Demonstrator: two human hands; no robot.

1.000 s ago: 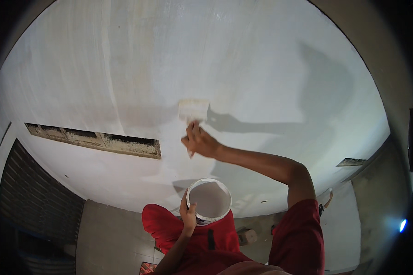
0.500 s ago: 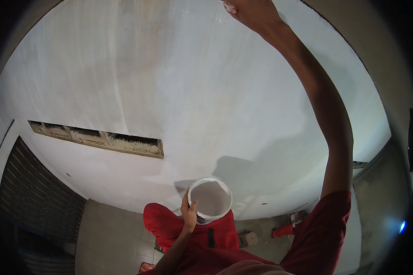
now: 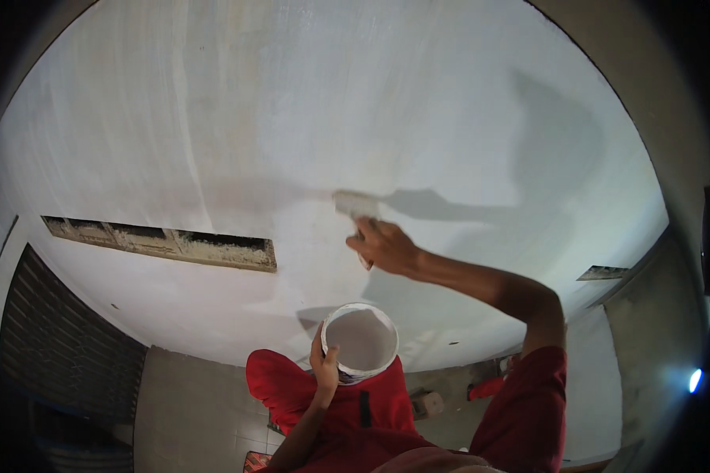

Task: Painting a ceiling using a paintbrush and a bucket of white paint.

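My right hand point(image 3: 386, 246) is closed around the handle of a wide paintbrush point(image 3: 356, 202), out in front of me at the wall point(image 3: 315, 142). The bristles point up and to the left; whether they touch the wall I cannot tell. Low in the middle, my left hand point(image 3: 324, 364) grips the left rim of a white paint bucket point(image 3: 347, 377), thumb over the edge and fingers on the outside. Pale, whitish paint point(image 3: 360, 340) shows inside the bucket, which is held upright above my red-clothed leg point(image 3: 383, 402). Whitish vertical streaks run down the wall's upper left.
A narrow vent opening point(image 3: 166, 243) is set in the wall at left, above a dark metal shutter point(image 3: 63, 331). Tiled floor point(image 3: 189, 394) lies below. Another person's red-clothed leg point(image 3: 487, 388) shows at lower right, near a small beige object point(image 3: 428, 404). A bright lamp point(image 3: 694, 381) shines far right.
My right hand has come down from the top edge to mid-wall, bringing the paintbrush fully into view. The left hand and the paint bucket have stayed nearly still.
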